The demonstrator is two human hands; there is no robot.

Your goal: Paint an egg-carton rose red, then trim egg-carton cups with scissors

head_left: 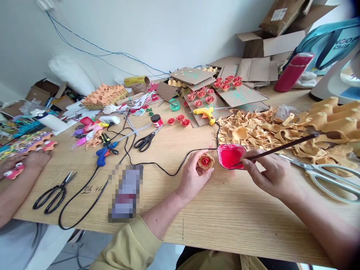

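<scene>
My left hand (192, 176) is closed around a small egg-carton rose (205, 161) whose centre is painted red. My right hand (270, 173) pinches a long dark paintbrush (281, 147), its tip dipped in a small dish of red paint (230, 156) just right of the rose. Both hands rest on the wooden table (225, 217).
A heap of cut egg-carton scraps (261, 131), large scissors (326, 174), a yellow glue gun (206, 113), finished red roses (202, 95) on cardboard, black scissors (145, 141), a blue glue gun (102, 153) and cords lie around. Another person's hand (25, 161) is at the left, near more scissors (53, 193).
</scene>
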